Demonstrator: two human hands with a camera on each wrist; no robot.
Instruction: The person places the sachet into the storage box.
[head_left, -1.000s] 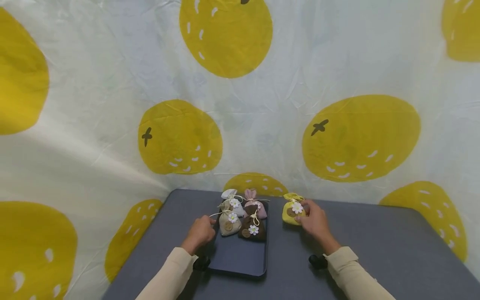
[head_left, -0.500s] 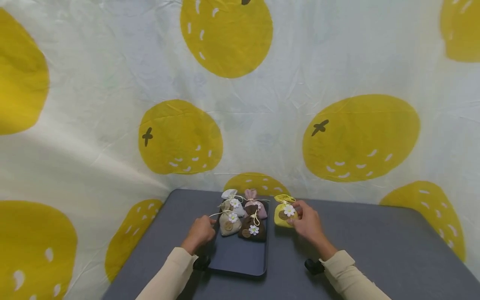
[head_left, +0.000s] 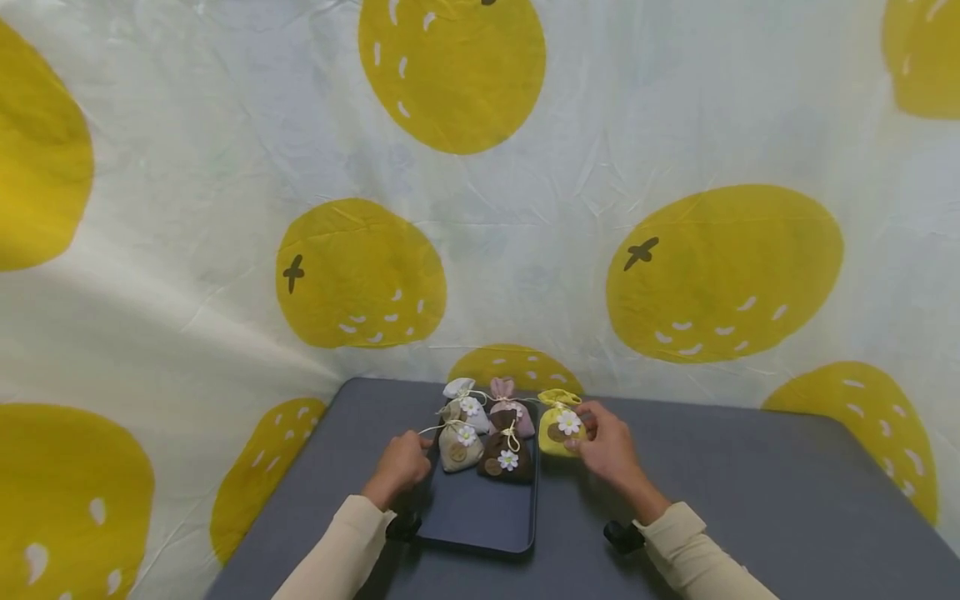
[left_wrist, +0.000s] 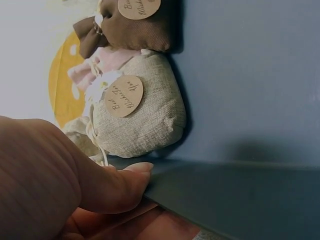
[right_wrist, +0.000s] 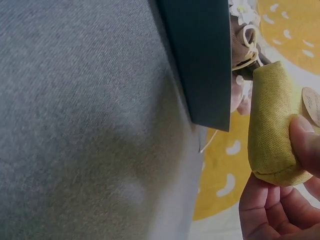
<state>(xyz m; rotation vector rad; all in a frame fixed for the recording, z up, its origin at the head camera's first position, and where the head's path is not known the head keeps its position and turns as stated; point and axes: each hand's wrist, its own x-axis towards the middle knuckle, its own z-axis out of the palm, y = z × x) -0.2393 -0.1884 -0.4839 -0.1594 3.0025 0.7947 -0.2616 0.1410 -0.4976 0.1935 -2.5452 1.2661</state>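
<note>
My right hand (head_left: pixel 611 450) pinches a yellow drawstring pouch (head_left: pixel 552 442) by its right side, just off the right edge of a dark blue tray (head_left: pixel 480 518). A white flower and round tag decorate the pouch. In the right wrist view, the yellow pouch (right_wrist: pixel 272 122) is beside the tray's outer wall (right_wrist: pixel 207 65), apart from it. My left hand (head_left: pixel 401 465) grips the tray's left rim, thumb on the inside and fingers underneath. Inside the tray's far half lie a beige pouch (head_left: pixel 460 450), a brown pouch (head_left: pixel 507 460), a white pouch (head_left: pixel 459 389) and a pink pouch (head_left: pixel 502 390).
The tray stands on a grey table (head_left: pixel 720 483). Behind the table hangs a pale cloth (head_left: pixel 525 275) printed with big yellow fruit. The tray's near half shows bare floor, and the beige pouch's cord sticks out over the left rim.
My right hand has carried the yellow pouch leftward, closer to the tray's right edge. The left hand, the tray and the pouches in it have stayed put.
</note>
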